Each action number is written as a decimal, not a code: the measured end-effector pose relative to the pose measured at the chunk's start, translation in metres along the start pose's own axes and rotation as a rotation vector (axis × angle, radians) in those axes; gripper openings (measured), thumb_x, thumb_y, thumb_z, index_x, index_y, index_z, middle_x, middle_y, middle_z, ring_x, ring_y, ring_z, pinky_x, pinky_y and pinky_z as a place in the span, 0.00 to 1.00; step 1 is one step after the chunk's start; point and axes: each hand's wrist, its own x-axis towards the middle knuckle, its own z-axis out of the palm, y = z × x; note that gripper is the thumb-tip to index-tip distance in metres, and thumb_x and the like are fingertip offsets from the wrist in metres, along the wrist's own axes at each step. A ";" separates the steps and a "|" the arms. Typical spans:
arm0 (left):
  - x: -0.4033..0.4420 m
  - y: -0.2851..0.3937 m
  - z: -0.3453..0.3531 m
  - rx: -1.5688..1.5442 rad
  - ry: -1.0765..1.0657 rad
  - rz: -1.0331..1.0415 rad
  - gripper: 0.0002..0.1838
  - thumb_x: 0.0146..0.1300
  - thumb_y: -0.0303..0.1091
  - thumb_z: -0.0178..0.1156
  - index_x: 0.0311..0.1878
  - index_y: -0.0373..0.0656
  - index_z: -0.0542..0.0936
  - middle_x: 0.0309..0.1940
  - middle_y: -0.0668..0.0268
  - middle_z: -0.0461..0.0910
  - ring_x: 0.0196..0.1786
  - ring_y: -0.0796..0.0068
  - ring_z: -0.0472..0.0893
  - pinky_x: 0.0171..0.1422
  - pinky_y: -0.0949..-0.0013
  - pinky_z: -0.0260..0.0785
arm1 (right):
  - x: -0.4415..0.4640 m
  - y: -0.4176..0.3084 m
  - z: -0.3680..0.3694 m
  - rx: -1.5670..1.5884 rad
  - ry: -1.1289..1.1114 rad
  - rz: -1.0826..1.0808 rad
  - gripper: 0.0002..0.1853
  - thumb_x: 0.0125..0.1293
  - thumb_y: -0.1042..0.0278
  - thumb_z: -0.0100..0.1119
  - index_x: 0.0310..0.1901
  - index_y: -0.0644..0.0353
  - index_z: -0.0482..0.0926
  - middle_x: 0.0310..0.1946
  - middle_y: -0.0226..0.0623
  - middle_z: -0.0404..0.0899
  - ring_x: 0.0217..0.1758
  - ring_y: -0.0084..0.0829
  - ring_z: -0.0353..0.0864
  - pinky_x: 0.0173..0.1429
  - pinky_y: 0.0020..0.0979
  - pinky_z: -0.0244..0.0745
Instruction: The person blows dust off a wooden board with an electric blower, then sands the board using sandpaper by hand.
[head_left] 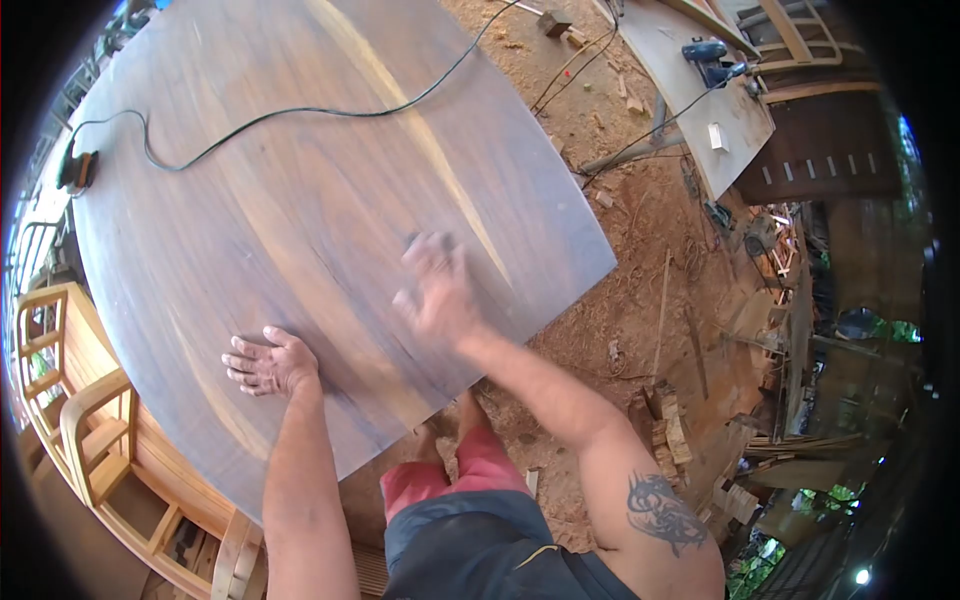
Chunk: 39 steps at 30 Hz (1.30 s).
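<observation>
A wide wooden tabletop with brown and pale grain and a dusty surface lies in front of me. My left hand rests on its near left part, fingers spread and dusty, holding nothing. Further right, my right hand is over the wood, blurred by motion with its fingers curled. A small dark edge shows at those fingertips; its kind cannot be made out. On the tabletop's far left edge sits a dark power sander, its cord running across the wood.
Wooden chair-like frames stand close on the left. A pale board at upper right bears a blue power tool and a small white block. Sawdust and wood scraps cover the ground, with offcuts piled at right.
</observation>
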 end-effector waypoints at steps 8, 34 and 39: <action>0.002 -0.002 0.005 0.006 0.025 0.004 0.41 0.77 0.62 0.43 0.85 0.49 0.53 0.86 0.48 0.45 0.87 0.43 0.46 0.86 0.37 0.38 | -0.073 0.120 -0.067 -0.117 -0.126 0.216 0.38 0.77 0.46 0.48 0.82 0.60 0.59 0.86 0.47 0.51 0.90 0.47 0.40 0.89 0.58 0.31; -0.136 0.179 -0.028 -0.158 0.057 0.214 0.37 0.75 0.53 0.51 0.81 0.45 0.61 0.85 0.48 0.51 0.87 0.44 0.47 0.88 0.40 0.36 | -0.013 0.319 -0.109 -0.036 -0.179 -0.201 0.40 0.74 0.52 0.52 0.81 0.64 0.58 0.86 0.49 0.49 0.89 0.52 0.43 0.87 0.64 0.37; -0.137 0.182 -0.029 -0.124 0.032 0.191 0.38 0.73 0.53 0.52 0.82 0.47 0.59 0.85 0.48 0.49 0.87 0.45 0.46 0.88 0.39 0.34 | 0.155 0.317 -0.060 -0.111 -0.023 -0.249 0.38 0.76 0.49 0.50 0.80 0.64 0.59 0.84 0.49 0.53 0.88 0.52 0.47 0.84 0.67 0.46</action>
